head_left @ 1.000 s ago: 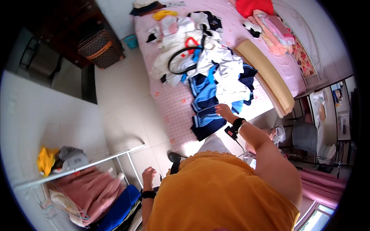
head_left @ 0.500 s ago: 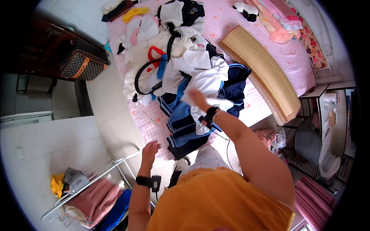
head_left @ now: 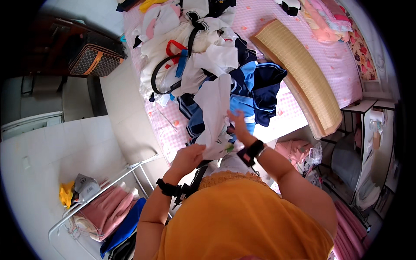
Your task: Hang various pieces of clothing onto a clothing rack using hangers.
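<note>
A white garment [head_left: 214, 108] with a green patch near its lower end lies stretched over the pile toward me; its exact kind is unclear. My left hand [head_left: 188, 159] pinches its near left edge with curled fingers. Beside its right edge is my right hand [head_left: 239, 125], fingers spread apart, over a blue and navy garment [head_left: 243, 104]. Under and around the white cloth are navy and blue striped clothes. A black belt-like band [head_left: 154, 78] loops over the pile's left side, next to a red strap [head_left: 172, 45].
The pink checked bed [head_left: 290, 106] carries the clothes pile and a folded straw mat [head_left: 299, 71] at its right. A metal rack [head_left: 102, 197] with hanging clothes stands at the lower left. Shelves [head_left: 368, 143] stand at the right, a checked suitcase [head_left: 93, 60] at the far left.
My right hand has come back toward my body, and the white garment now stretches nearer to me. My left hand has moved inward and up, onto its near edge.
</note>
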